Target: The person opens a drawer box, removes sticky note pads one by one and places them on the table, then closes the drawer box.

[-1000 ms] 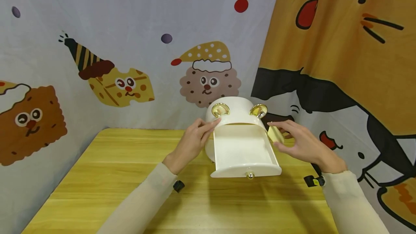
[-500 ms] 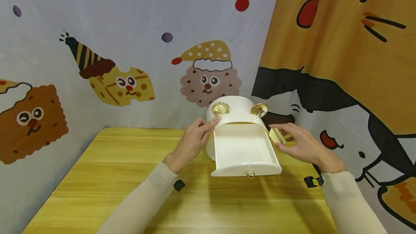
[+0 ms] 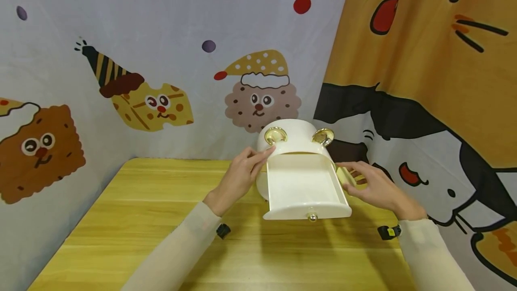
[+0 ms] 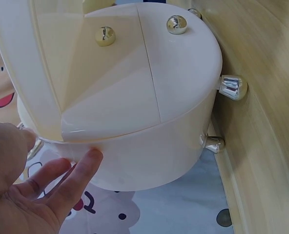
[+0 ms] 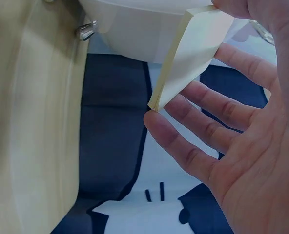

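A glossy white box (image 3: 294, 142) with gold ears stands toward the back of the table, its white drawer (image 3: 303, 181) pulled out toward me. At the box's left side is my left hand (image 3: 236, 176), fingertips resting on the wall; in the left wrist view these fingers (image 4: 81, 173) are fairly straight. My right hand (image 3: 379, 187) pinches a pale yellow pad of sticky notes (image 5: 196, 51) between thumb and fingers, just right of the drawer. In the head view the pad is partly covered by the fingers. The right wrist view shows it tilted, with its thin edge visible.
The wooden table (image 3: 133, 228) reaches under both forearms. A gold knob (image 3: 313, 217) juts from the drawer front. Silvery feet (image 4: 232, 87) support the box. Printed cartoon cloth (image 3: 169, 21) hangs behind and to the right, close to the right hand.
My right hand has lowered slightly and shifted a little right with the sticky notes. My left hand stays on the box, and the drawer remains pulled out.
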Motion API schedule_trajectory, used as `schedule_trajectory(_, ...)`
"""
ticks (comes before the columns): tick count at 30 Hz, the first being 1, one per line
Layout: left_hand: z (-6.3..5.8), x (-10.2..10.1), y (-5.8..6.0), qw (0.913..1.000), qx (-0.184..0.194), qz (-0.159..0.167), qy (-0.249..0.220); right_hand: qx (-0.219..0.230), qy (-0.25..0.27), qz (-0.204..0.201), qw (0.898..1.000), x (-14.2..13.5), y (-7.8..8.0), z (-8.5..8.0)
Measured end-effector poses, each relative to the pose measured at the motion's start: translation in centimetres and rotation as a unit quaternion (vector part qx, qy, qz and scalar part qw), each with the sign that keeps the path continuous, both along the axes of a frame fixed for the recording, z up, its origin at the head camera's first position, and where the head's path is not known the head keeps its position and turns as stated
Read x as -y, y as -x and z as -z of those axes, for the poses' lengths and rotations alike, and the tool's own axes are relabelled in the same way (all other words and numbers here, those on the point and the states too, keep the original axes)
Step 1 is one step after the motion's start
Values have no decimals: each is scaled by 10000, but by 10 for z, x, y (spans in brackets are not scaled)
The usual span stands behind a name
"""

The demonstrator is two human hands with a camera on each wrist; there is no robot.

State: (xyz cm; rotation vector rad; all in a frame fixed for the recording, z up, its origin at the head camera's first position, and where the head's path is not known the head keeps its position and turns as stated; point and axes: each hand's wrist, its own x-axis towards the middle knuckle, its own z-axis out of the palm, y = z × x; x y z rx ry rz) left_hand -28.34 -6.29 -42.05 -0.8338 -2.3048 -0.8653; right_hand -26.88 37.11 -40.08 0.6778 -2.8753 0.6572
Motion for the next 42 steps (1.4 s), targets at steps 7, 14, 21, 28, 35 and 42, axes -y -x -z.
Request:
schedule_trajectory(7, 1, 1, 0, 10000, 48, 3, -40, 144, 61, 69, 9999, -6, -1, 17)
schedule_trajectory(14, 1, 1, 0, 10000, 70, -11, -37, 270, 59, 148, 9995, -14, 2, 35)
schedule_trajectory(21, 0, 0, -1, 10000, 25, 3, -59, 359, 41, 21, 9993, -21, 7, 56)
schedule_trajectory(28, 0, 0, -1, 10000, 39, -3, -59, 543, -233, 227, 9980, -28, 12, 69)
schedule_trajectory(35, 0, 1, -2, 10000, 42, 22, -72, 582, -571, 758, 9938, -35, 16, 77)
schedule_trajectory(42, 1, 0, -1, 9999, 48, 17, -93, 634, -714, 1239, 9877, -39, 20, 82)
